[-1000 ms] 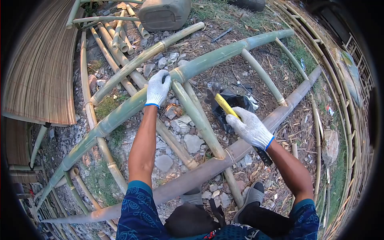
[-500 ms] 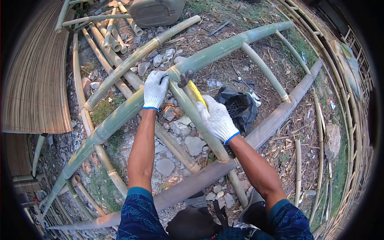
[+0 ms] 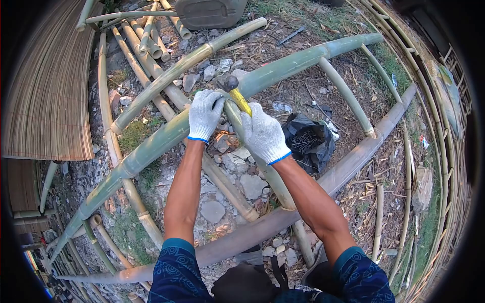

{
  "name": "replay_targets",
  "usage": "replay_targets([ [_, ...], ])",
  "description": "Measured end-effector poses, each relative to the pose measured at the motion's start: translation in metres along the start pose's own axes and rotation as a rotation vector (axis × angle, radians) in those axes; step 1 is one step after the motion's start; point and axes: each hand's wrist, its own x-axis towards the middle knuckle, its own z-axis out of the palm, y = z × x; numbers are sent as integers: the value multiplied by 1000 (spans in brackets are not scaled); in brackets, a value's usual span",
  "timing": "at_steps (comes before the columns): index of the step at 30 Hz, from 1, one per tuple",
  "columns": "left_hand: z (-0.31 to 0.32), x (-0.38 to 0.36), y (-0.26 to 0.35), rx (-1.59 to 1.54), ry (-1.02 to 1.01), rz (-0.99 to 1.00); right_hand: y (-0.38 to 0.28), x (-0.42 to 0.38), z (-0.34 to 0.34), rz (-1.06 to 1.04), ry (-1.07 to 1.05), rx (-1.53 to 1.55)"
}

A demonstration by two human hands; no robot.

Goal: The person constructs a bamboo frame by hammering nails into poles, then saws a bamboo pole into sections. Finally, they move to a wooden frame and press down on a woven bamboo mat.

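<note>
A white knitted glove with a blue cuff covers my left hand [image 3: 205,115], which rests on the thick green bamboo pole [image 3: 156,141]. Its fingers are curled by the joint with a thinner bamboo crosspiece [image 3: 275,179]; anything pinched in them is hidden. My right hand [image 3: 264,135], gloved the same way, grips a hammer [image 3: 240,102] by its yellow handle. The dark hammer head is over the joint, close to my left fingertips. Below the right forearm, the crosspiece's lower end meets a greyish bamboo pole [image 3: 237,232].
Right of my right hand, a black plastic bag [image 3: 321,151] holds many thin nails. Loose bamboo poles [image 3: 144,38] and a plastic jerrycan [image 3: 209,12] are at the top. Stones [image 3: 252,186] cover the ground beneath the frame. A slatted bamboo screen [image 3: 48,91] stands at left.
The hammer and my right hand have moved up and left relative to the joint, bringing the head nearer my left hand. The whole view has shifted slightly; my left hand stays at the joint.
</note>
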Motion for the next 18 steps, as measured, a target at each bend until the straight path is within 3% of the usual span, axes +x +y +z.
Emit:
replay_targets([
  [2,0,0,0,26,-9,-32,14,7,7,2,-131,-166],
  [6,1,0,-3,-42,10,-25,11,8,-4,-33,-27,-81],
  [9,0,-1,-4,-23,-10,-45,9,2,-5,-22,-61,-54],
  [10,0,1,-2,-26,-21,-58,13,6,-3,35,-206,-199],
  [14,-9,4,-3,-50,-148,-88,13,3,-11,-19,-70,-64],
  [17,-8,5,-9,-137,118,-75,17,-4,-13,-92,-2,-28],
  [18,-7,5,-14,-172,99,-164,30,2,-2,-46,-121,-135],
])
